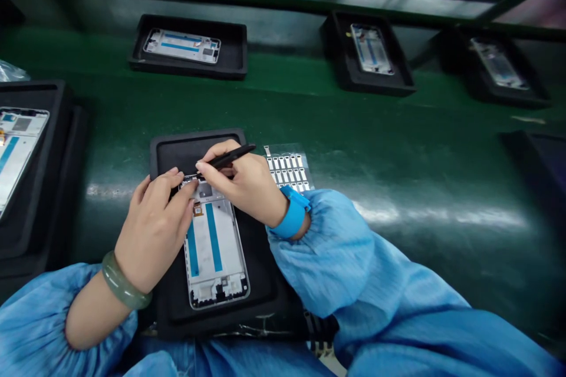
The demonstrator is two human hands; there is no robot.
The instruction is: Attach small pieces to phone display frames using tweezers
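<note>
A silver phone frame with blue strips lies in a black foam tray in front of me. My left hand, with a green bangle at its wrist, holds the frame's upper left end, fingers bent onto the top edge. In my right hand is a black pen-like tool, pinched between thumb and fingers and slanting down toward the same top edge. The fingers hide its working tip. A clear sheet of small white labels lies just beyond my right wrist, which wears a blue band.
Farther back on the green bench, black trays with phone frames stand at the back left, back right and far right. Stacked trays with another frame stand close on my left. A dark object is at the right edge.
</note>
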